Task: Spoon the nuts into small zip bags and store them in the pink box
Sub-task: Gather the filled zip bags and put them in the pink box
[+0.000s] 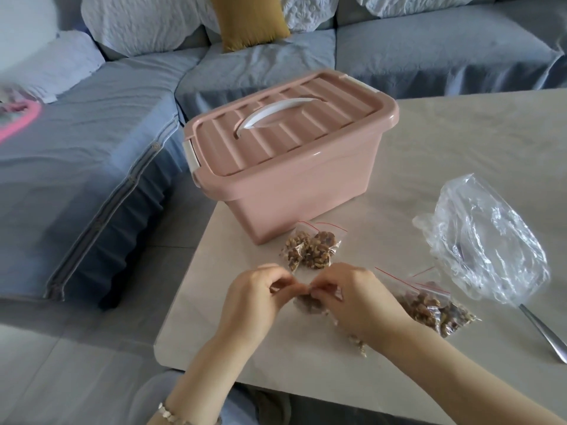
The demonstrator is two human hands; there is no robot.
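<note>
My left hand (256, 297) and my right hand (357, 297) both pinch the top edge of a small zip bag of nuts (308, 303) just above the table. Two filled zip bags (311, 248) lie beyond my hands, in front of the pink box (285, 185). The box stands with its lid on and its white handle (276, 113) flat. More filled zip bags (435, 308) lie to the right of my right hand. A few loose nuts (359, 345) sit by my right wrist.
A large crumpled clear plastic bag (487, 243) lies at the right, with a metal spoon (544, 332) sticking out from under it toward the table's right edge. The beige table (460, 142) meets a blue-covered sofa (92, 148) at the left and back.
</note>
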